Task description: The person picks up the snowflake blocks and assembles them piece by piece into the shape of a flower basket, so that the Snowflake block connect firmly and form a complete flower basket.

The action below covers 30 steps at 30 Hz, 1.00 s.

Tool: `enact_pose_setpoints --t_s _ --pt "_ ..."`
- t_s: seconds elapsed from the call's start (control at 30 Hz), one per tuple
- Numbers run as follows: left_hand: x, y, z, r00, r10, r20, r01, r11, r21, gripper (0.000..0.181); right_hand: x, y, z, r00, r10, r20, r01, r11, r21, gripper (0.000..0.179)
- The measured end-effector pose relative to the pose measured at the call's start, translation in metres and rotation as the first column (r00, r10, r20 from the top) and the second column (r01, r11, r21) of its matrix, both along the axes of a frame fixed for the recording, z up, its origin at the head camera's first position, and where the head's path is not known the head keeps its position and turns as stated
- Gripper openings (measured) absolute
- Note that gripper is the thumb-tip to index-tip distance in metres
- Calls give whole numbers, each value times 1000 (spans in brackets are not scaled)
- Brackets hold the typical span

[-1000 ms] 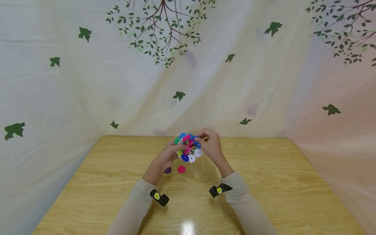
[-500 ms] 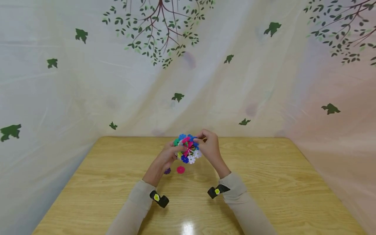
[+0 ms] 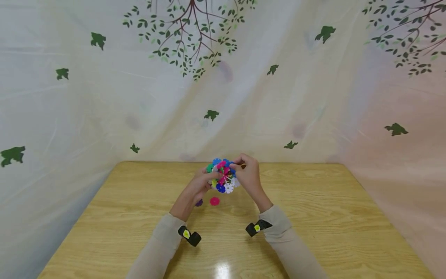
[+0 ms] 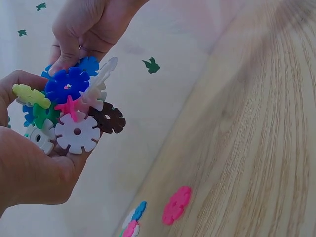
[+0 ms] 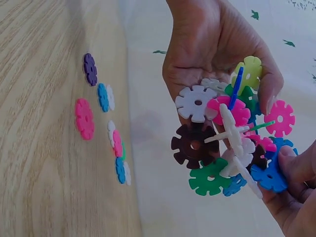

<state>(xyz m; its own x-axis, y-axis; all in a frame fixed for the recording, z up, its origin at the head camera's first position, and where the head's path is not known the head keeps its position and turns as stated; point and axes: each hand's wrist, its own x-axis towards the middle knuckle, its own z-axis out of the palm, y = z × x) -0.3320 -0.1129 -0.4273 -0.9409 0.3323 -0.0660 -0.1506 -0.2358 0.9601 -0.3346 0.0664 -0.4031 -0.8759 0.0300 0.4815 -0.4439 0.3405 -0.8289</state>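
Note:
A rounded cluster of interlocking plastic flower-shaped discs (image 3: 228, 188) is held up above the table. It mixes white, blue, pink, green, yellow and brown pieces joined at their slots. My left hand (image 3: 199, 183) cradles it from the left, thumb across its near side and the palm beneath it in the left wrist view. From the right, my right hand (image 3: 250, 173) pinches a blue disc (image 5: 269, 177) at the cluster's edge between thumb and finger. In the right wrist view, the fingers of the left hand (image 5: 207, 54) are partly hidden behind the pieces.
On the wooden table (image 3: 313, 224), a loose pink disc (image 3: 215, 201) and a purple disc (image 3: 199, 202) lie below the hands. The right wrist view also has several blue, white and pink discs (image 5: 117, 143) near the table's far edge. A printed cloth (image 3: 167, 116) hangs behind.
Almost nothing differs. Both hands stay on the cluster, which shifts only very slightly, and the right wrist has edged a little to the left.

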Motion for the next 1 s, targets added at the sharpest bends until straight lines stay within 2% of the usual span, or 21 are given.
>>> enact_pose_setpoints --t_s 0.17,0.3,0.4,0.53,0.67,0.8,0.9,1.0 --pt "-1 1 0 1000 14 27 -14 1000 5 39 -1 6 1 999 50 8 -50 998 26 8" --pt "-1 -1 1 998 33 51 -33 999 9 38 -4 13 3 989 143 35 -145 985 89 12" --pt "-1 -2 3 997 44 59 -45 999 13 41 -8 21 5 971 228 68 -235 965 116 26" --pt "-2 -6 5 997 51 56 -52 998 32 48 -13 34 7 927 336 165 -349 935 59 41" --pt "-3 -8 5 998 51 45 -55 994 96 39 -17 47 5 846 454 282 -457 888 -59 50" --pt "-3 -7 6 998 38 55 -47 985 168 27 -19 55 2 742 554 378 -539 828 -155 57" --pt "-2 -4 6 998 8 62 -19 983 185 29 -21 59 -1 667 610 427 -562 789 -248 59" --pt "-1 0 6 997 -22 79 9 986 164 42 -21 62 -5 614 654 441 -558 755 -343 59"
